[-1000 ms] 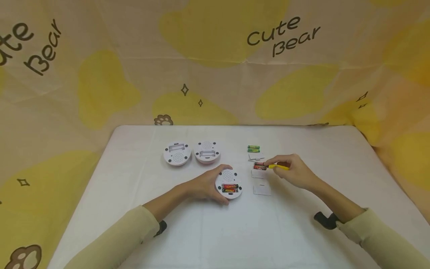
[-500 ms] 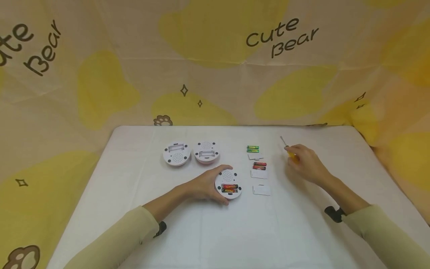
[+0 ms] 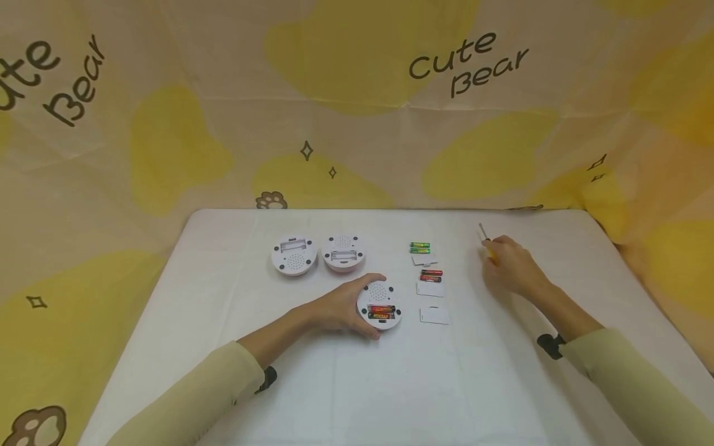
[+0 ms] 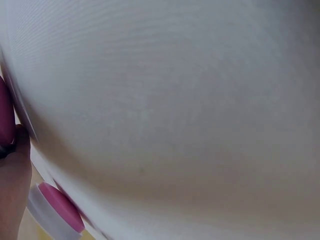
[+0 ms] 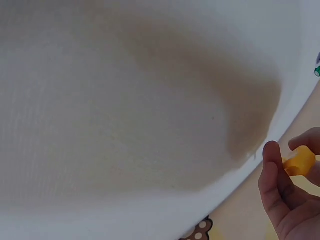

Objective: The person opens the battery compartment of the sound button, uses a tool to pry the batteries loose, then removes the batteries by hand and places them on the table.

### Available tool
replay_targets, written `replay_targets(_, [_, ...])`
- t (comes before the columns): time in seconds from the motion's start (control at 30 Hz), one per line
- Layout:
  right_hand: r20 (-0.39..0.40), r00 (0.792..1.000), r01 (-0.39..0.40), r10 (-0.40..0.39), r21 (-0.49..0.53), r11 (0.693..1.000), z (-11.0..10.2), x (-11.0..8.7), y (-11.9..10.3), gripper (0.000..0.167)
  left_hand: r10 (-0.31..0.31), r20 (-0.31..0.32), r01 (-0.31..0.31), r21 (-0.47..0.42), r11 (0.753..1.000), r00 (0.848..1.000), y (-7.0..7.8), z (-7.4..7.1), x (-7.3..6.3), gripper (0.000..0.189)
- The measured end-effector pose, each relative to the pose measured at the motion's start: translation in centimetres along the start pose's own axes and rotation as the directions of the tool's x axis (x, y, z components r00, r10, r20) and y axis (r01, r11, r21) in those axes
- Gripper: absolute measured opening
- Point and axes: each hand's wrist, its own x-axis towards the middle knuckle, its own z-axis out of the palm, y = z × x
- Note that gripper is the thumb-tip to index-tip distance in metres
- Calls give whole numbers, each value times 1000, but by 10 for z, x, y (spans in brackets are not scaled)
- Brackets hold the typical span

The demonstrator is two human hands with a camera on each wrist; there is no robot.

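Observation:
My left hand (image 3: 340, 306) grips a round white device (image 3: 379, 293) by its left side, thumb at the near edge and a finger at the far edge. Its underside faces up, showing speaker holes, dark feet and two red batteries (image 3: 382, 312) in an uncovered compartment. In the left wrist view its pink body (image 4: 6, 115) shows beside the fingers. My right hand (image 3: 515, 266) holds a screwdriver (image 3: 483, 231) by its yellow handle (image 5: 300, 161), the metal shaft pointing towards the table's far edge. Its tip is apart from everything else on the table.
Two similar upturned devices, one at the left (image 3: 293, 255) and one beside it (image 3: 343, 253), have bare battery compartments. Between the hands lie green batteries (image 3: 420, 248), red batteries (image 3: 431, 275) and three white covers (image 3: 434, 315). A patterned cloth (image 3: 357, 142) hangs behind the table.
My right hand has moved right, away from the loose red batteries, and the screwdriver has swung round so its shaft points to the far edge. The left hand and its device stay put.

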Motion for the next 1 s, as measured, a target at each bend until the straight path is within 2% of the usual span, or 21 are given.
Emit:
replay_targets(0.17, [32, 999, -29, 30, -34, 999, 4, 1, 1, 41, 7, 1, -7, 3, 1000, 1000, -1, 0, 1, 106])
replay_targets(0.47, [34, 999, 5, 0, -150, 989, 10, -1, 1, 34, -2, 9, 2, 4, 1000, 1000, -3, 1, 2, 106])
replay_targets(1.0, [84, 994, -53, 72, -204, 978, 14, -2, -1, 43, -10, 11, 10, -13, 1000, 1000, -5, -1, 2, 106])
